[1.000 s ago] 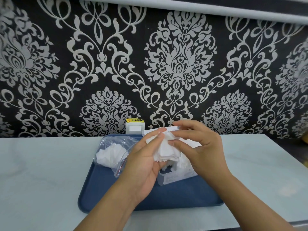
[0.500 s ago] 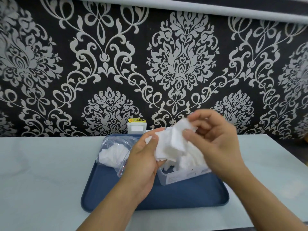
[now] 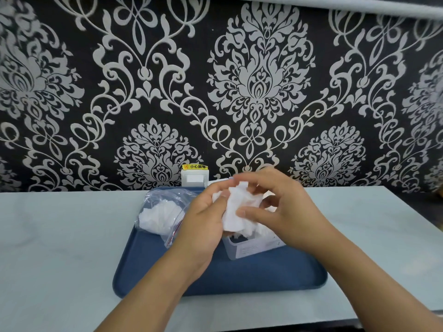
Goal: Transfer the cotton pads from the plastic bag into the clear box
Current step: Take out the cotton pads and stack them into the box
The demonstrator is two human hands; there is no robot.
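Note:
A bunch of white cotton pads [image 3: 236,212] is held between both hands above the clear box [image 3: 249,248], which stands on the blue tray [image 3: 239,276]. My left hand [image 3: 203,226] grips the bunch from the left. My right hand [image 3: 285,212] pinches it from the right with thumb and fingers. More pads lie inside the box, mostly hidden by my hands. The clear plastic bag [image 3: 165,212] with white pads in it lies on the tray's left part.
The tray sits on a pale table [image 3: 60,236] that runs against a black wall with a pale floral pattern. A white wall socket [image 3: 194,179] with a yellow label is just behind the tray. The table's front edge is near the lower right.
My right hand had lifted a pad up from the bunch half a second ago; now it has come back down and pinches the bunch together with my left hand.

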